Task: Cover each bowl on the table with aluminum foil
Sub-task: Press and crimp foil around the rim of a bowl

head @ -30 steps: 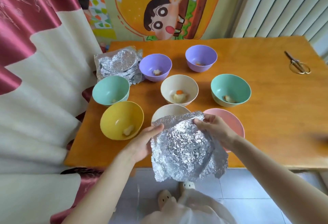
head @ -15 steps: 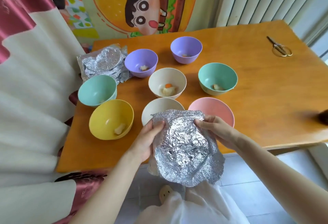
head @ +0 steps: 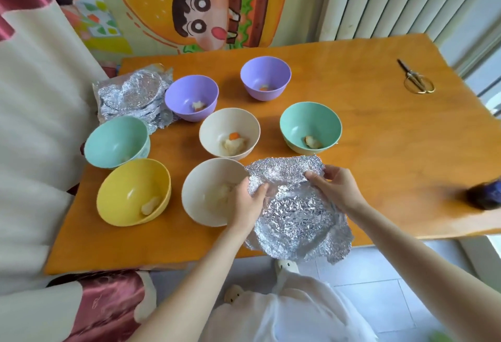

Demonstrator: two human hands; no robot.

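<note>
Where foil (head: 295, 214) hangs, the nearer cream bowl (head: 206, 198) sits beside, scissors (head: 416, 81) apart.

The orange table (head: 393, 138) carries 7 uncovered bowls (head: 229, 135), a stack of foil sheets (head: 132, 95) and scissors (head: 416, 81).

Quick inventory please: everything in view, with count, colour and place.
table: 1, orange, centre
purple bowls: 2, purple, far side
green bowls: 2, green, left and right
cream bowls: 2, cream, centre, near centre
yellow bowl: 1, yellow, near left
foil stack: 1, silver, far left
foil sheet: 1, silver, near edge
scissors: 1, gold, far right
dark object: 1, blurred, right edge
left hand: pinches foil sheet
right hand: pinches foil sheet
</note>
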